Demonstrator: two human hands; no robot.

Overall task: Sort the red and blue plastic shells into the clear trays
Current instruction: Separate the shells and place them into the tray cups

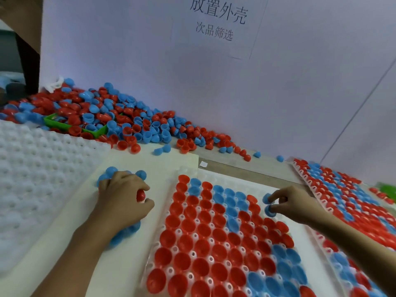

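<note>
We have the right hand [291, 203] at the far right corner of the clear tray [171, 211] in front of us, its fingertips pinching a blue shell [266, 198] and a second blue shell [270, 211] sitting just under them, touching the tray's right column. The move turns on this: the unfilled pockets lie directly beneath and just right of that grip, along the tray's right edge, so the shell only needs to drop down, open side up, with hardly any travel sideways. The right hand is plainly the nearer one; our left hand [124, 198] is well apart on the white board [132, 159] to the left of the tray, curled round a red shell [140, 195], with loose blue shells [111, 171] around and under it. A shell is a round cup with no long axis, so only its mouth direction matters. Room is tight on the right, where a second filled tray [342, 189] lies just beside ours; the far edge has open table before the big pile of shells [107, 116] and its green bin [64, 125]. A stack of empty white trays [38, 168] sits at the left.
</note>
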